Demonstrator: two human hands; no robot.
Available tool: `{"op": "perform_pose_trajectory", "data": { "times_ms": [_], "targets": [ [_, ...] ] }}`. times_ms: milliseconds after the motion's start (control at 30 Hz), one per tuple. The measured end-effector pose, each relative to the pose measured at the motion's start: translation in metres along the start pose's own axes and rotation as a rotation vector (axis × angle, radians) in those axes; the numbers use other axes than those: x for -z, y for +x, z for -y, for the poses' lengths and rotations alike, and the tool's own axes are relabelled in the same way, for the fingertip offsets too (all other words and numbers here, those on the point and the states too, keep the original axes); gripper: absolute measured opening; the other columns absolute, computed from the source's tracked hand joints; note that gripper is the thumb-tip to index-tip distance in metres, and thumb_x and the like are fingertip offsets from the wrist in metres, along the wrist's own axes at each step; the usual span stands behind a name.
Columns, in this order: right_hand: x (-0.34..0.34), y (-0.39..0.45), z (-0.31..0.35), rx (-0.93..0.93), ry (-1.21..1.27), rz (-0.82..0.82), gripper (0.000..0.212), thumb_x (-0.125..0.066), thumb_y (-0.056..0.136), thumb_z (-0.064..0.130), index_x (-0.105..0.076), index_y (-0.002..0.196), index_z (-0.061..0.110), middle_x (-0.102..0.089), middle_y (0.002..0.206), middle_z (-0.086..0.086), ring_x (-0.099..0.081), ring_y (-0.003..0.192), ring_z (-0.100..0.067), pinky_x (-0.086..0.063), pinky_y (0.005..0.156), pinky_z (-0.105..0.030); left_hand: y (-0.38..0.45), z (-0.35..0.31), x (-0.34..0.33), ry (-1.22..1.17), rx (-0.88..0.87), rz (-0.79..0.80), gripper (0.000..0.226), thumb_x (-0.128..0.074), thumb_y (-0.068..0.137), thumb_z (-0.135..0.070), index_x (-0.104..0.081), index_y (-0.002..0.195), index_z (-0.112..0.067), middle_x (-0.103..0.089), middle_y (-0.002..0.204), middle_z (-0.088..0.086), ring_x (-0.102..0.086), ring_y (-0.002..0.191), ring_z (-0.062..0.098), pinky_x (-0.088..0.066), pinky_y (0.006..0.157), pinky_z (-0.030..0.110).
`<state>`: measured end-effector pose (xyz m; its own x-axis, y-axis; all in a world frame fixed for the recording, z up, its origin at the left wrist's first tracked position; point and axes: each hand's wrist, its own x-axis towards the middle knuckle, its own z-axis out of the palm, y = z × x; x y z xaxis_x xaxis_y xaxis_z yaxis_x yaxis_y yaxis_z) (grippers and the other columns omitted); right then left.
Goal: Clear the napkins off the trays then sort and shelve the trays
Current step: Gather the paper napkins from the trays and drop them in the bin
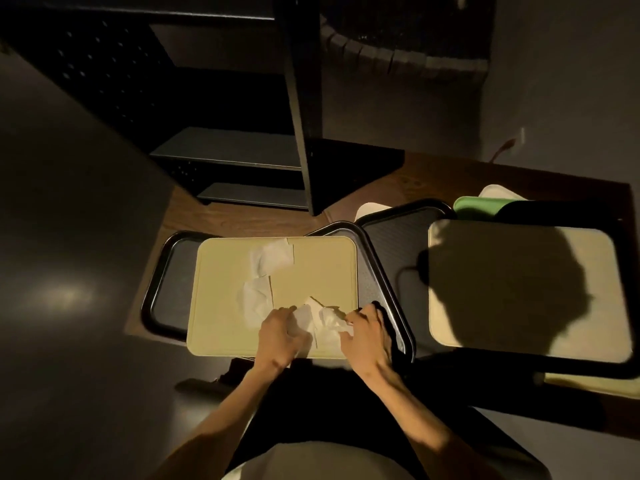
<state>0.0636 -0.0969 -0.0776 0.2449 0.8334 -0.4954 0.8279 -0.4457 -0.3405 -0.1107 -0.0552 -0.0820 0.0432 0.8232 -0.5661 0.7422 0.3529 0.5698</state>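
A cream tray (318,268) lies in front of me on top of a black tray (166,292). On the cream tray lie two crumpled white napkins, one near the far edge (272,258) and one at mid-left (254,299). A third napkin (325,323) sits near the tray's front edge. My left hand (278,336) and my right hand (367,336) both close on that third napkin from either side. A second cream tray (519,289) lies at the right, in shadow.
More black trays (391,237) overlap between the two cream ones, and a green tray (478,204) and a pale one peek out at the back right. A dark shelf unit (228,150) with several shelves stands behind on the wooden floor. A dark counter fills the left.
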Motion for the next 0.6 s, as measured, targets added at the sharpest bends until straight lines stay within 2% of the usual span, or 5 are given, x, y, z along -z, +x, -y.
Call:
{"op": "perform_pose_trajectory", "data": {
  "times_ms": [100,200,300,433,600],
  "targets": [
    [0.009,0.002,-0.001,-0.056,0.069,-0.109,0.025,-0.070,0.081,0.027,-0.069,0.105,0.021,-0.052,0.109,0.001,-0.056,0.104,-0.020,-0.052,0.077,-0.033,-0.002,-0.003,0.001,0.003,-0.008,0.001,0.027,-0.071,0.069,-0.026,-0.050,0.062,-0.012,-0.050,0.062,0.000,-0.049,0.060,0.024,-0.033,0.047,0.025],
    [0.017,0.011,-0.001,-0.095,0.185,-0.145,0.015,-0.064,0.084,0.023,-0.066,0.100,0.023,-0.063,0.098,0.001,-0.065,0.086,-0.021,-0.050,0.070,-0.031,0.001,0.003,0.013,-0.003,0.034,-0.041,0.029,-0.072,0.067,-0.039,-0.063,0.079,-0.015,-0.058,0.081,0.000,-0.060,0.073,0.022,-0.043,0.058,0.027],
    [0.030,0.023,0.014,-0.129,0.436,-0.084,0.021,-0.051,0.086,0.032,-0.061,0.103,0.023,-0.070,0.093,-0.006,-0.066,0.085,-0.024,-0.052,0.074,-0.037,0.007,0.016,0.031,-0.081,0.038,-0.101,0.018,-0.070,0.076,-0.025,-0.065,0.090,-0.015,-0.062,0.088,-0.001,-0.061,0.081,0.022,-0.045,0.069,0.028],
    [0.044,0.038,0.063,0.087,0.416,-0.031,0.027,-0.063,0.090,0.022,-0.057,0.116,0.016,-0.061,0.085,0.005,-0.062,0.081,-0.021,-0.049,0.066,-0.031,0.013,0.034,0.058,-0.157,0.116,-0.163,0.019,-0.073,0.077,-0.016,-0.061,0.091,-0.011,-0.069,0.083,0.006,-0.067,0.075,0.028,-0.056,0.068,0.038],
    [0.032,0.071,0.124,0.224,0.396,0.191,0.068,-0.064,0.088,0.007,-0.034,0.147,0.021,-0.059,0.132,-0.007,-0.058,0.119,-0.027,-0.048,0.086,-0.025,0.022,0.044,0.071,-0.224,0.180,-0.130,0.069,-0.081,0.072,-0.020,-0.045,0.131,-0.019,-0.063,0.108,0.007,-0.062,0.101,0.030,-0.054,0.092,0.046]
  ]
}}
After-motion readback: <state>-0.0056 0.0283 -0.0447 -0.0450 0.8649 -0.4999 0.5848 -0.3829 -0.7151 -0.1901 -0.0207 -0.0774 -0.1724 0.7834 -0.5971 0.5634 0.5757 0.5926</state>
